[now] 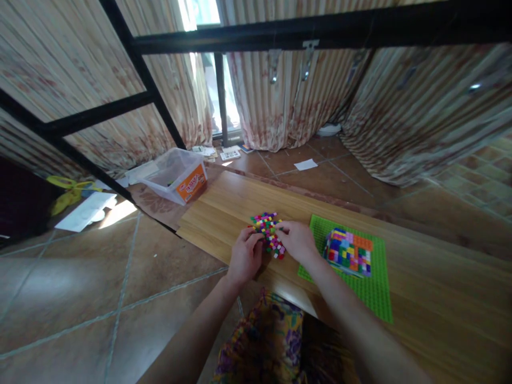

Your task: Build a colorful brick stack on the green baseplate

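A loose pile of small multicoloured toy bricks (273, 234) lies on the wooden bench top (236, 197). At the pile's left edge is my left hand (245, 255), its fingers curled together; what they pinch, if anything, is too small to make out. My right hand (299, 241) reaches in from the right, thumb and fingers closed at the pile's edge, and anything between them is likewise unclear. To the right of it, a green studded baseplate (378, 288) carries a block built of bricks (348, 250), its top a patchwork of many colours.
Beyond the bench's left end stands a clear plastic bin (172, 170) with an orange label. Black metal bars (280, 37) cross overhead in front of striped curtains (260, 101). Papers (306, 164) lie on the tiled floor, and a yellow bag (68, 192) is at far left.
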The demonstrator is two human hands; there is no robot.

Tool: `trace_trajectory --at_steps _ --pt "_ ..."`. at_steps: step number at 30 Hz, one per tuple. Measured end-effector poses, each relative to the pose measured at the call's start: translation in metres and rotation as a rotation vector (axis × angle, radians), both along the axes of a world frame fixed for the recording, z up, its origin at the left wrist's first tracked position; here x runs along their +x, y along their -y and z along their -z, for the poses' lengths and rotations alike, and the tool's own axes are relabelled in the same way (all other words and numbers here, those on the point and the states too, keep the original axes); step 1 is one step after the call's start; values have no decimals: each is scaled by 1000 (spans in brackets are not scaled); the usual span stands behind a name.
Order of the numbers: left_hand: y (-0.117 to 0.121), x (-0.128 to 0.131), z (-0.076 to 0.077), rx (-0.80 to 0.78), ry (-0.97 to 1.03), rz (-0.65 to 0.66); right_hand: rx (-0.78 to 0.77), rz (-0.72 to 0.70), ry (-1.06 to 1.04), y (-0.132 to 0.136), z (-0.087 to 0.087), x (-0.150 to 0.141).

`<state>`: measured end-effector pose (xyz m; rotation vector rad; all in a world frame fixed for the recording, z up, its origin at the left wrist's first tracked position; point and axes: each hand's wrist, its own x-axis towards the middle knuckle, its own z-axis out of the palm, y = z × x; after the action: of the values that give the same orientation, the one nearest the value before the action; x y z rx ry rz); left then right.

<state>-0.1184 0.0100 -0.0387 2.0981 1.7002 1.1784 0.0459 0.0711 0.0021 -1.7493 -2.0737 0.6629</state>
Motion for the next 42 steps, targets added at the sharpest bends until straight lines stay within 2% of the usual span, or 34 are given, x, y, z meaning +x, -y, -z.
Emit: trace_trajectory --at_steps 4,10,13,16,20,23,27,31,34,37,42 --pt "0 -1 0 -21 53 -21 -4 -82 208 -5 -9 -6" --pt "-5 4 -5 -97 48 -80 -133 -155 330 -18 -21 -11" --pt "-9 6 -9 -138 21 -89 -135 -156 327 -22 -24 -14" --pt "-10 6 -11 -165 8 -95 -63 -144 202 -13 -29 -8" --pt "-8 2 -10 -139 46 -81 67 -34 -194 24 -35 21" --pt "-7 -1 -8 -115 77 -70 92 157 -388 56 -36 57" --pt "-6 -6 -5 -90 142 -85 90 465 -477 80 -30 111" --pt "-7 -9 -1 -53 158 -98 123 608 -415 83 -25 147" --pt "-6 -9 -2 -19 141 -108 142 629 -291 78 -23 152" --pt "-3 -2 -11 22 97 -103 146 606 -207 71 -25 141" --pt "-7 39 -34 41 65 96 155 628 -55 61 -28 121"
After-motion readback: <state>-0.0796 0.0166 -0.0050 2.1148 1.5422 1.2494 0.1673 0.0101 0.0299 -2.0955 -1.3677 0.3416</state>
